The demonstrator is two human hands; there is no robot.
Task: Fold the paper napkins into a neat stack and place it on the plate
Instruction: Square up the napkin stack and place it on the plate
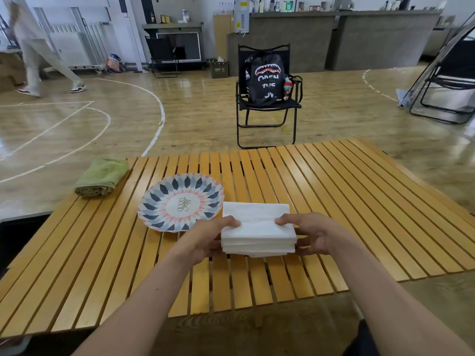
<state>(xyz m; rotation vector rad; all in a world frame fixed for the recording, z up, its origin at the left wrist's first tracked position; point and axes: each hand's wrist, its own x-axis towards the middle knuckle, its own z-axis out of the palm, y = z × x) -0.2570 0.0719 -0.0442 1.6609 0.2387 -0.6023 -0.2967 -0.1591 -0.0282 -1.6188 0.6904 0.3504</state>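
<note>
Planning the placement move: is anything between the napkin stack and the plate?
Nothing visible. The napkin stack, held at its sides by the left hand and right hand, is right beside the plate, whose face is bare. The green towel lies beyond the plate's far-left side, off that path.

A slatted wooden table (334, 201) lies under the grip. Straight beyond the grip, a black folding chair (267, 106) stands on a glossy wooden floor (200, 111) marked with white court lines (163, 111). Farther beyond runs a grey counter (359, 39) against a white wall (203, 9). Beyond and left of the grip stands a dark framed screen (178, 46). Far to the right is another folding frame (447, 98).
</note>
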